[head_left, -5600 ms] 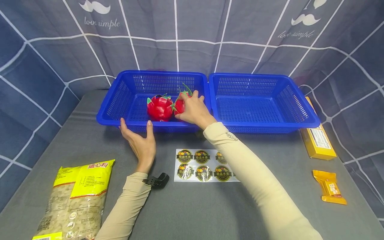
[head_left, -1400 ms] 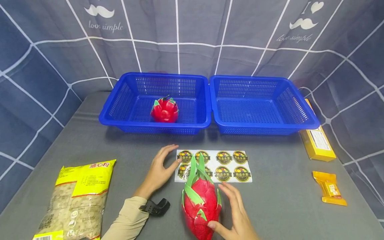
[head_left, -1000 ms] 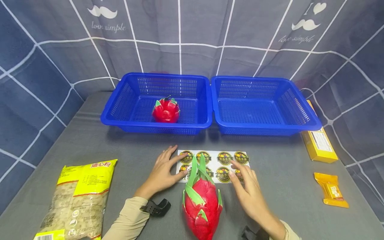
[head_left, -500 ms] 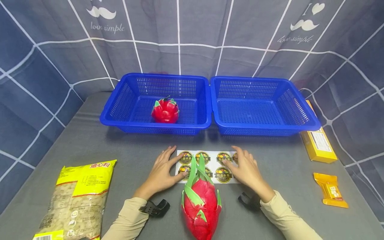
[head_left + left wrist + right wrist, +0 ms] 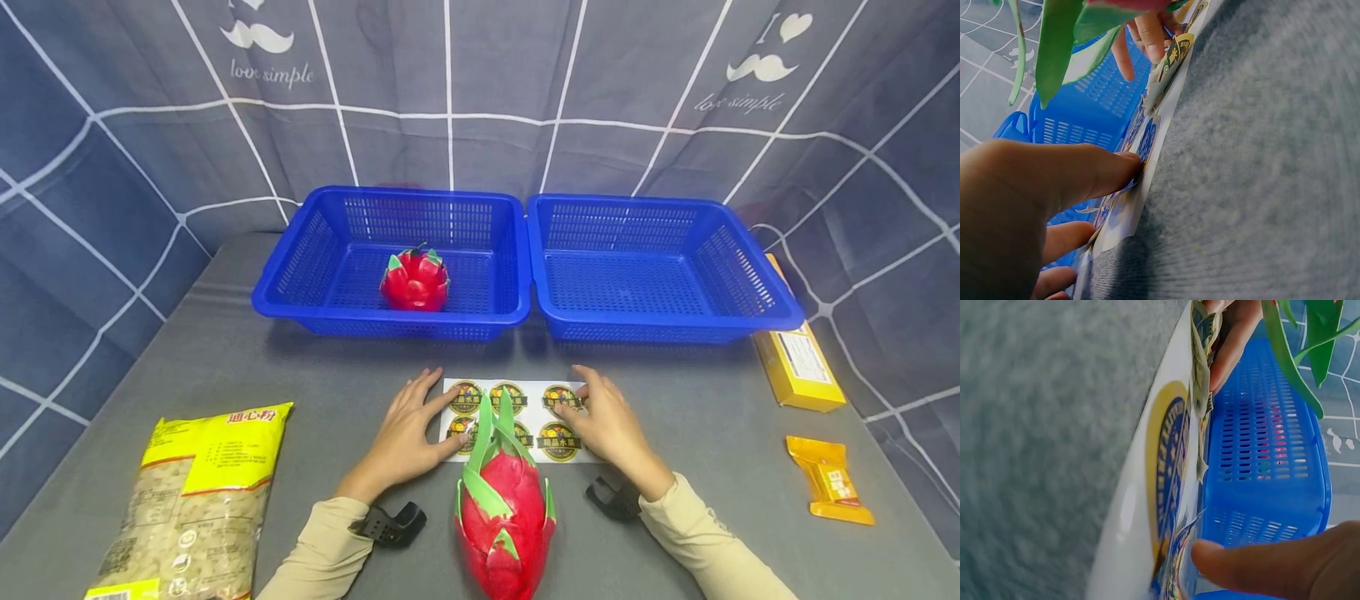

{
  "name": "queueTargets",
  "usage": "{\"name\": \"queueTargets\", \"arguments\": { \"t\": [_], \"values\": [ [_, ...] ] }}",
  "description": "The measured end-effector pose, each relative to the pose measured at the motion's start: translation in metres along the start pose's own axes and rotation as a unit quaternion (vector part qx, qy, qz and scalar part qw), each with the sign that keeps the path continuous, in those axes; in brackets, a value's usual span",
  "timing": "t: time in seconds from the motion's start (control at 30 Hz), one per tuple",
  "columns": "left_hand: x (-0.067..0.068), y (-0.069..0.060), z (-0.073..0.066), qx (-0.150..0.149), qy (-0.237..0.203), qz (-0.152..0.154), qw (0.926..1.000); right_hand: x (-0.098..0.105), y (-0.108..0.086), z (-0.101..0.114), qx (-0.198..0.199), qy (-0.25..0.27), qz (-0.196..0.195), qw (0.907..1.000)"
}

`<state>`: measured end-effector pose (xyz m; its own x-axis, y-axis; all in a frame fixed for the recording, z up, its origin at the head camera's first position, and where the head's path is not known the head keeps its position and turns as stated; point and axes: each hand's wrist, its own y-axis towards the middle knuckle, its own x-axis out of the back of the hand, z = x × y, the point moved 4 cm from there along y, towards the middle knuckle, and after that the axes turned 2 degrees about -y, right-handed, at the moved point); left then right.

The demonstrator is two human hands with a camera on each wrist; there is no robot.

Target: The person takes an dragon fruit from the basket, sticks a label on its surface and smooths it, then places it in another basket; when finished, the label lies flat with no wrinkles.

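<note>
A sheet of round fruit stickers (image 5: pixel 535 398) lies on the grey cloth. My left hand (image 5: pixel 408 433) rests at its left end with thumb and fingers spread. At the right end my right hand (image 5: pixel 611 421) touches the sheet, thumb and forefinger apart and a sticker between them. The sheet's surface looks uneven, with raised edges, in both wrist views; the right thumb (image 5: pixel 1210 553) is close to one such edge. A red dragon fruit (image 5: pixel 510 525) with green leaves lies between my forearms, its leaf tips covering part of the sheet. Neither hand grips anything visibly.
Two blue baskets (image 5: pixel 637 323) stand side by side behind the sheet; the left one holds another dragon fruit (image 5: pixel 415 283). A pasta bag (image 5: pixel 198 500) lies at left. A yellow box (image 5: pixel 802 367) and a small orange packet (image 5: pixel 828 482) are at right.
One dragon fruit has come out of the left basket to the front of the cloth. My right hand has left it and moved to the sticker sheet, shifting slightly left since; my left hand stays.
</note>
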<state>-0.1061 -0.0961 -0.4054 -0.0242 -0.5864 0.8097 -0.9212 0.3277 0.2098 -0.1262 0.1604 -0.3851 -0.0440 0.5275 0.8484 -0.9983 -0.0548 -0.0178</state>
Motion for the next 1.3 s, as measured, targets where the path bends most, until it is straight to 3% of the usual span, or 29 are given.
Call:
{"name": "queueTargets", "arguments": {
  "t": [0.23, 0.5, 0.6, 0.67, 0.73, 0.87, 0.93, 1.0, 1.17, 1.3],
  "values": [
    [-0.002, -0.001, 0.001, 0.004, 0.002, 0.003, 1.0000, -0.001, -0.002, 0.000, 0.039, 0.041, -0.044, 0.9974],
    [-0.002, 0.000, 0.001, 0.007, -0.004, 0.001, 1.0000, 0.002, -0.002, 0.000, 0.076, 0.045, -0.042, 0.9952],
    [-0.001, 0.000, 0.000, 0.011, -0.015, -0.002, 0.9998, 0.003, -0.002, 0.002, 0.088, 0.050, -0.046, 0.9938],
    [0.001, 0.000, 0.000, 0.023, -0.046, -0.016, 0.9986, 0.005, -0.002, 0.003, 0.095, 0.057, -0.050, 0.9926],
    [0.004, 0.001, -0.001, 0.034, -0.085, -0.044, 0.9948, 0.006, -0.003, 0.004, 0.097, 0.063, -0.052, 0.9919],
    [0.015, 0.000, -0.009, 0.074, -0.173, -0.126, 0.9740, 0.009, -0.004, 0.006, 0.094, 0.076, -0.049, 0.9915],
    [0.019, -0.002, -0.018, 0.089, -0.195, -0.143, 0.9663, 0.011, -0.005, 0.008, 0.092, 0.080, -0.046, 0.9916],
    [0.020, -0.006, -0.031, 0.099, -0.201, -0.127, 0.9662, 0.013, -0.006, 0.010, 0.088, 0.089, -0.038, 0.9914],
    [0.013, -0.013, -0.056, 0.122, -0.208, -0.022, 0.9702, 0.018, -0.013, 0.019, 0.097, 0.107, -0.025, 0.9892],
    [0.005, -0.019, -0.066, 0.146, -0.215, 0.039, 0.9649, 0.023, -0.021, 0.027, 0.122, 0.113, -0.030, 0.9856]
  ]
}}
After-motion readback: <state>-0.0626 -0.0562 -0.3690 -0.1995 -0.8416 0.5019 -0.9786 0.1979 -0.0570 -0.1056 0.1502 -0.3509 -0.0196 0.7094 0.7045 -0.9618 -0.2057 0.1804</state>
